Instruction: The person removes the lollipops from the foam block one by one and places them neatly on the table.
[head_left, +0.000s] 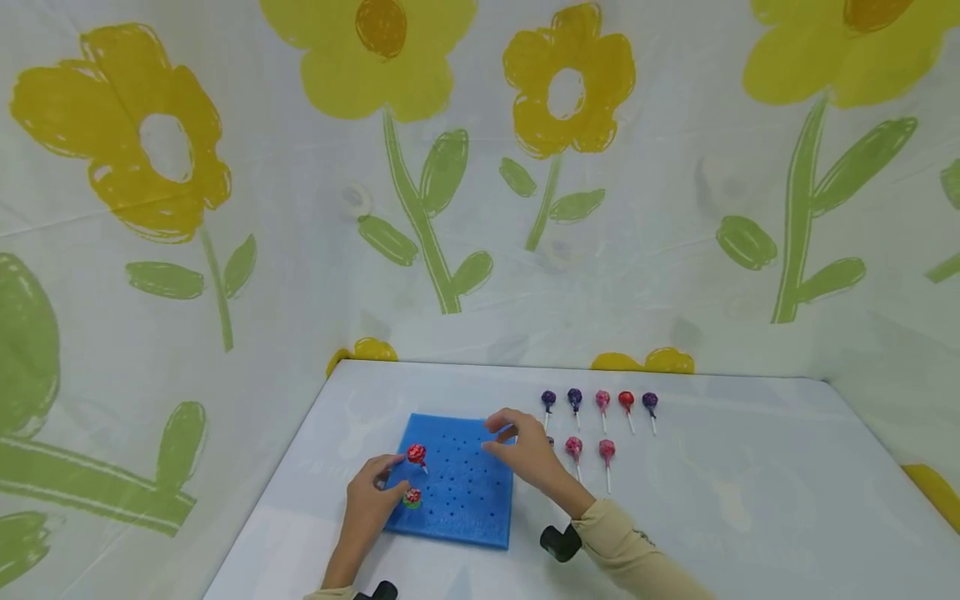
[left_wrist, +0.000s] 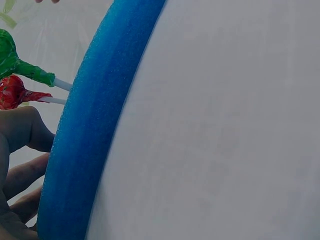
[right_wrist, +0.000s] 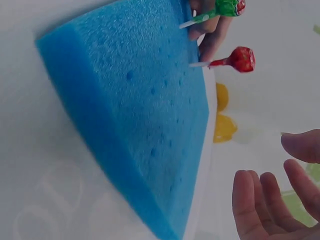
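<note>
A blue foam board (head_left: 461, 521) dotted with small holes lies on the white table. Two lollipops stand by their sticks near its left side: a red one (head_left: 416, 453) and a green-and-red one (head_left: 412, 497). My left hand (head_left: 366, 500) rests at the board's left edge, thumb and forefinger spread beside these lollipops. In the left wrist view, its fingers (left_wrist: 25, 172) meet the foam edge; their tips are partly hidden. Over the board's upper right part is my right hand (head_left: 528, 450), holding nothing. Its thumb (right_wrist: 302, 146) stands apart from the loosely bent fingers in the right wrist view.
To the right of the board, lollipops lie in two rows, purple ones (head_left: 650, 402), a red one (head_left: 626, 401) and pink ones (head_left: 607, 450) among them. My right hand partly covers one in the nearer row. A flower-printed curtain (head_left: 645, 250) hangs behind the table (head_left: 712, 500).
</note>
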